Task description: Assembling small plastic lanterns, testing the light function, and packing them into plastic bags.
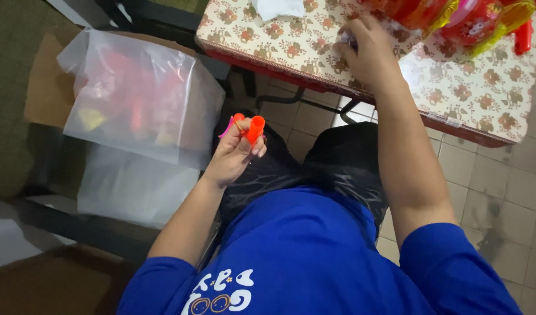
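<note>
Taking the flower-patterned table as the landmark: far to its left, a clear plastic bag with red and yellow pieces showing through it sits in a cardboard box, and a second clear bag lies just below it.

Between that bag and the table's near edge, below the tabletop and over the lap, the left hand is raised. Its fingers are curled together and clamped on small orange plastic pieces, which stick up above the fingertips; a thin pink strip juts from them toward the bag.

On the tabletop itself, near its front edge, the right hand rests with its fingers bent down onto a small item. The hand hides most of it, so whether it is gripped cannot be told. Just right of that hand, at the table's far side, lies a heap of red and yellow packaged goods. A white tissue lies at the table's far left.

Below the table runs a tiled floor.
</note>
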